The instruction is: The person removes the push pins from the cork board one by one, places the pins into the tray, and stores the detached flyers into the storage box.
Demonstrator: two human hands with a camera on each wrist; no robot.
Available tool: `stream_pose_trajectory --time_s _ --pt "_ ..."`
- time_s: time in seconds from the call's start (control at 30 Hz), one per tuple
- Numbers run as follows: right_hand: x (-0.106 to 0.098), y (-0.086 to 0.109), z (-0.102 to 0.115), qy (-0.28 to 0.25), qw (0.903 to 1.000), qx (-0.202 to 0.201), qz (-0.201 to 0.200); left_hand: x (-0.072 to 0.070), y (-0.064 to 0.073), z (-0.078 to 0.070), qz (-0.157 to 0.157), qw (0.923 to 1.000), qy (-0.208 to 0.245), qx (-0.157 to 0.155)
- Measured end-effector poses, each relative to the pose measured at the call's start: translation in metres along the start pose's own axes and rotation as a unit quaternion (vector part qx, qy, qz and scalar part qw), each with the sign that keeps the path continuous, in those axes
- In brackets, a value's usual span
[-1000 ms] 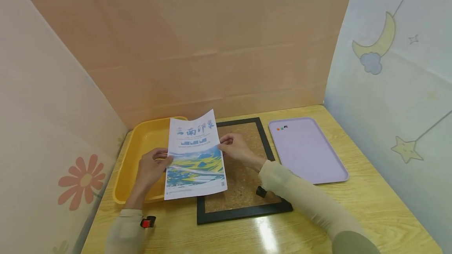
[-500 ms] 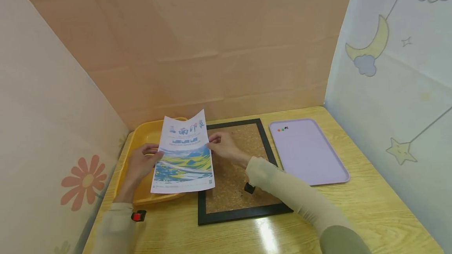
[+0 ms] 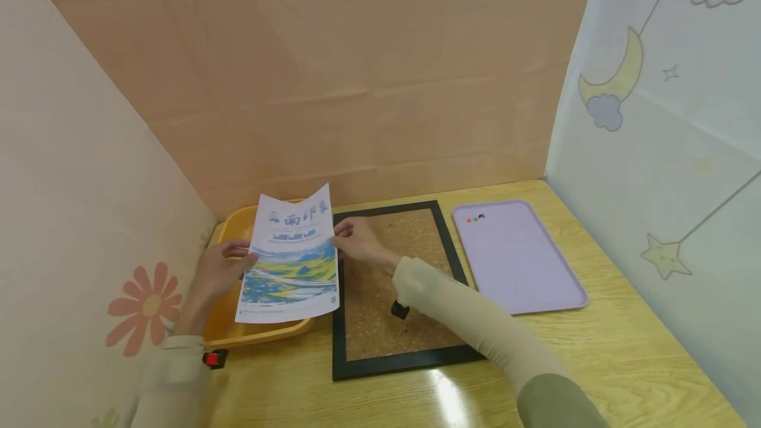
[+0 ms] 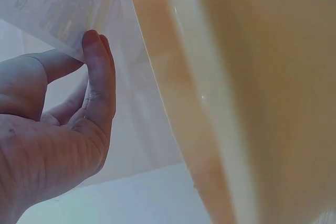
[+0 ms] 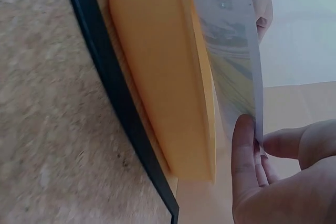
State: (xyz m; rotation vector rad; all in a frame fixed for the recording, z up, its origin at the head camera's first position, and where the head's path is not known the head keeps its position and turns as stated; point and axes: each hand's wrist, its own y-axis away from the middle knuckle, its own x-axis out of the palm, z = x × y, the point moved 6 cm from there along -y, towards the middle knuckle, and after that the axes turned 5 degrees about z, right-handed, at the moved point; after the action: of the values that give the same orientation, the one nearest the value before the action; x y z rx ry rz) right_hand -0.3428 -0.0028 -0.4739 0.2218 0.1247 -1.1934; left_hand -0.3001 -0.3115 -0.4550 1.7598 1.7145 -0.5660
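Note:
A printed poster sheet, with blue lettering above a blue, green and yellow landscape, is held up over the orange bin. My left hand pinches its left edge between thumb and fingers; the left wrist view shows the paper caught at the fingertips. On the opposite edge my right hand pinches the sheet, which appears in the right wrist view as a thin edge. Its top corners curl up. Right of the sheet lies a cork board in a black frame, under my right forearm.
To the right lies a shallow lilac tray with several small coloured pieces near its far left corner. A peach backdrop closes off the back of the wooden table, and pale printed walls stand on both sides.
Both hands have carried the poster sheet leftward, off the cork board's left side and farther over the orange bin. Their grip on its edges looks the same.

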Motion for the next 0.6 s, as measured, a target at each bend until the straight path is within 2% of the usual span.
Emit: stream_pose_trajectory --time_s 0.27,0.43,0.6 --pt "0.02 -0.012 0.007 -0.012 0.9998 -0.011 0.008 -0.017 -0.001 0.014 -0.007 0.9995 -0.023 -0.021" --pt "0.032 -0.019 0.009 0.007 0.9999 -0.009 0.01 -0.026 -0.005 0.023 0.011 0.9988 -0.045 -0.02" --pt "0.045 -0.024 0.011 0.042 0.999 -0.011 0.006 -0.033 -0.009 0.032 0.038 0.998 -0.046 -0.019"
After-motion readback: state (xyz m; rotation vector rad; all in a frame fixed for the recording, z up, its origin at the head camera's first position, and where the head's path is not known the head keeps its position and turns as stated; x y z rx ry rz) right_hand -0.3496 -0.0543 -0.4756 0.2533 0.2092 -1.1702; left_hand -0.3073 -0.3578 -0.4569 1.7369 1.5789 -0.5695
